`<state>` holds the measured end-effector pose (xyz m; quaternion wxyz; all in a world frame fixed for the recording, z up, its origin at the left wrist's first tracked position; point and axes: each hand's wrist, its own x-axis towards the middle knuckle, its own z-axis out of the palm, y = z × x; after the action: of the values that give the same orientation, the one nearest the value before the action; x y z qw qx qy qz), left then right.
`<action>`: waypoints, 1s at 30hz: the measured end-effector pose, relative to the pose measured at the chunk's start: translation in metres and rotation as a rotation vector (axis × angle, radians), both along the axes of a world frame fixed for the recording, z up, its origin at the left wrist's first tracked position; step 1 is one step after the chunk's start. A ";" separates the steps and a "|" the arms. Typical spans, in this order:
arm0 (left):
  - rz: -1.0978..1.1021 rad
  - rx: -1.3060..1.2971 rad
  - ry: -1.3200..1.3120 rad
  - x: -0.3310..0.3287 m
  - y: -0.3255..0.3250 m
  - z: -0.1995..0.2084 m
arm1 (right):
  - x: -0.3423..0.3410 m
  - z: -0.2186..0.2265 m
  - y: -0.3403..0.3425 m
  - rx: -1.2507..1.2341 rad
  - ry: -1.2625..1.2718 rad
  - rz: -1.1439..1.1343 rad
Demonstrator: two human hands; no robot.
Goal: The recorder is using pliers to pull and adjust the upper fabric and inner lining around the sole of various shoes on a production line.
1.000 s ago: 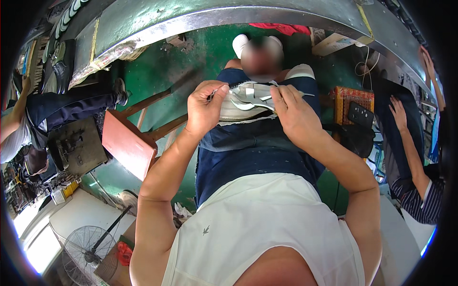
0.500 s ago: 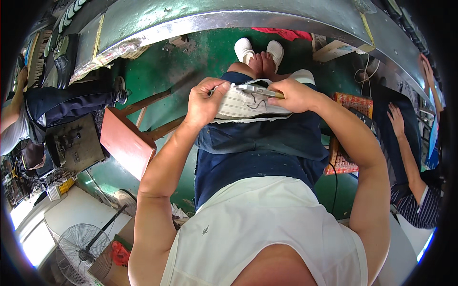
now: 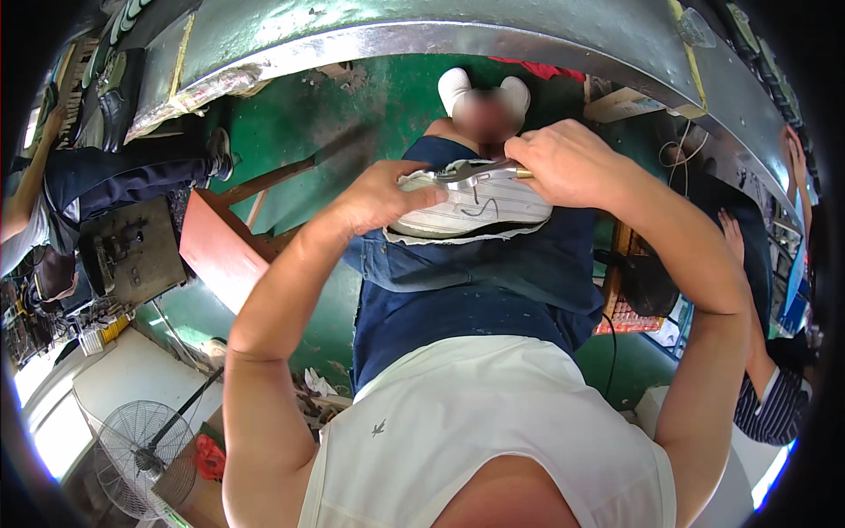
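Observation:
A shoe upper on its last (image 3: 503, 209) lies across my lap, its pale ribbed bottom board facing up with a dark curved pen mark. Loose lining and upper edge stand up around the board. My left hand (image 3: 383, 198) grips the left end of the shoe, thumb pressed on the board and fingers hidden beneath. Gripped in my right hand (image 3: 568, 165) is a pair of metal pliers (image 3: 466, 176). Their head sits at the shoe's far edge, close to my left thumb. My right fist hides most of the handles.
A metal-edged bench (image 3: 422, 33) curves across the far side. To my left stand a reddish wooden stool (image 3: 220, 255) and a fan (image 3: 145, 449); a person in dark trousers (image 3: 132, 180) sits beyond. Another person's striped sleeve (image 3: 779, 409) shows at right, behind a red woven seat (image 3: 629, 312).
My right hand has risen and turned knuckles-up, with the pliers' head now at the far edge. My left thumb has come down onto the board from a raised pinch.

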<state>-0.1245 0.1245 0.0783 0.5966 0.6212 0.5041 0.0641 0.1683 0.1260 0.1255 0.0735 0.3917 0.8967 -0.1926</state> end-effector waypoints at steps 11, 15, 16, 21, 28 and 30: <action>-0.650 -0.016 0.083 0.002 0.057 0.054 | -0.006 0.029 -0.011 -0.109 0.049 0.029; -0.676 -0.123 -0.011 0.000 0.067 0.021 | 0.001 -0.011 -0.010 -0.293 0.212 -0.076; -0.669 -0.148 -0.053 -0.001 0.070 0.018 | 0.002 -0.021 -0.010 -0.305 0.215 -0.068; -0.671 -0.159 -0.074 -0.007 0.077 0.008 | 0.002 -0.063 -0.010 -0.547 0.540 -0.177; -0.636 -0.218 -0.163 -0.016 0.084 -0.001 | -0.011 -0.136 -0.016 -1.007 0.943 -0.697; -0.632 -0.267 -0.156 -0.014 0.084 -0.001 | -0.005 -0.120 -0.011 -0.977 0.889 -0.712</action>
<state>-0.1387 0.2084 0.0775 0.6996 0.6563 0.2435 -0.1430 0.1638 0.1148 0.0051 -0.1971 0.4661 0.4732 -0.7211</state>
